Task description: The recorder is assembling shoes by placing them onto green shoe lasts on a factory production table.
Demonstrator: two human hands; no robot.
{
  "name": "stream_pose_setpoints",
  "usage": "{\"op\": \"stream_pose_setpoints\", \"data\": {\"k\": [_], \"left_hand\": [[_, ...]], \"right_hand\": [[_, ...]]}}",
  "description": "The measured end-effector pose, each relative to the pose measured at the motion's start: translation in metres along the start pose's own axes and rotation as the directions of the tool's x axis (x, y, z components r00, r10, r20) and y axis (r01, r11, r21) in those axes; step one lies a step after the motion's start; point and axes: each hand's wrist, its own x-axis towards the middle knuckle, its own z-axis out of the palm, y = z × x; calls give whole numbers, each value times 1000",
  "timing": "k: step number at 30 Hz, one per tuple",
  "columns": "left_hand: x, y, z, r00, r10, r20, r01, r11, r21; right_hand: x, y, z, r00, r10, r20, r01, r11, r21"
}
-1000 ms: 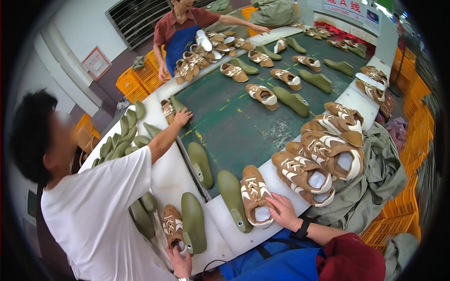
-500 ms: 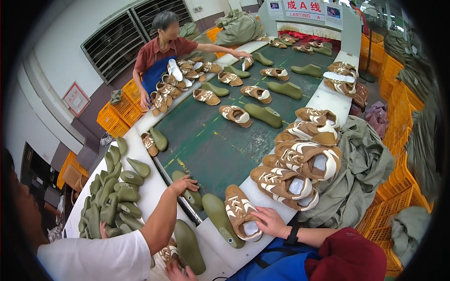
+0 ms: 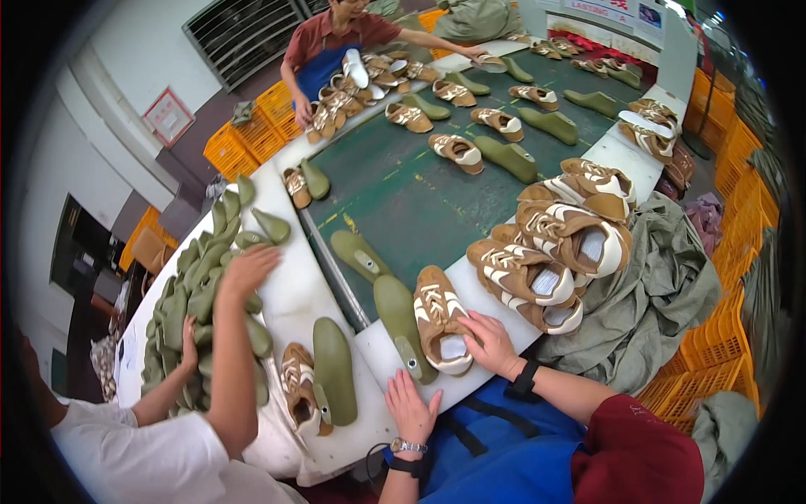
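Observation:
My right hand (image 3: 489,343) grips the collar edge of a brown and white sneaker (image 3: 440,312), which lies on the white table edge with its toe pointing away. Left of it, a green shoe last (image 3: 395,312) lies lengthwise, its far part over the green belt. My left hand (image 3: 410,412) rests near this last's near end with fingers stretched out, holding nothing; whether the fingertips touch it I cannot tell. A second green last (image 3: 357,252) lies beyond on the belt. To my left, another sneaker (image 3: 298,378) stands beside an upright-lying green last (image 3: 334,370).
A co-worker's hand (image 3: 252,269) in white sleeves moves over a heap of green lasts (image 3: 197,294). Several sneakers (image 3: 579,227) are piled at right beside grey-green cloth (image 3: 646,286) and orange crates (image 3: 705,336). Across the green belt (image 3: 403,210) another person (image 3: 344,38) handles sneakers.
My left hand has moved right, from the sneaker and last at left to the last beside my right hand. The near co-worker's hand has left the belt's last for the heap. My view has shifted.

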Motion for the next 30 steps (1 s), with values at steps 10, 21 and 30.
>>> {"op": "stream_pose_setpoints", "data": {"k": [10, 21, 30], "left_hand": [[-6, 2, -1, 999, -31, -27, 30, 999, -12], [-7, -1, 1, 999, -32, -15, 32, 999, -8], [-8, 4, 1, 999, 13, -41, -13, 1000, 5]], "right_hand": [[-2, -1, 0, 999, -19, -29, 19, 1000, 11], [-2, 0, 2, 1000, -16, -6, 16, 1000, -9], [-3, 0, -4, 1000, -4, -11, 4, 1000, -27]]}}
